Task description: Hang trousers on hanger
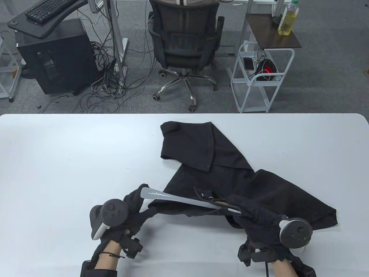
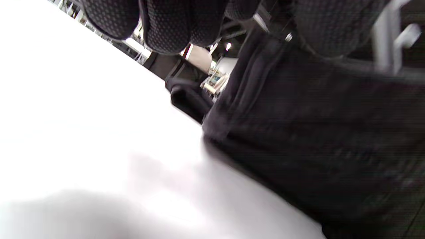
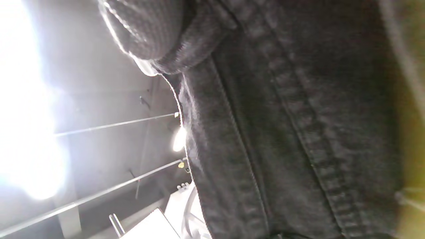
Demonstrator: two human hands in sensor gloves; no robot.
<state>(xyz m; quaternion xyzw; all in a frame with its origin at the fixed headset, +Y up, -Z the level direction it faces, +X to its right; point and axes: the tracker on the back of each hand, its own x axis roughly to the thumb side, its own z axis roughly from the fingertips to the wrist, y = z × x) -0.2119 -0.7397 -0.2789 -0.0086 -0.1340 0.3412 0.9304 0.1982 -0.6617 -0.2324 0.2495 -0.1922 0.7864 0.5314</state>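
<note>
Black trousers lie crumpled on the white table, one leg folded toward the far edge. A grey plastic hanger lies slanted across their near part. My left hand grips the hanger's left end together with a trouser edge. My right hand grips the dark fabric at the hanger's right end, which is hidden under the cloth. The left wrist view shows gloved fingers above the trousers. The right wrist view shows a gloved finger against a trouser seam.
Beyond the table's far edge stand an office chair, a white cart and a small side table with a bottle. A black cabinet and loose cables are at the far left.
</note>
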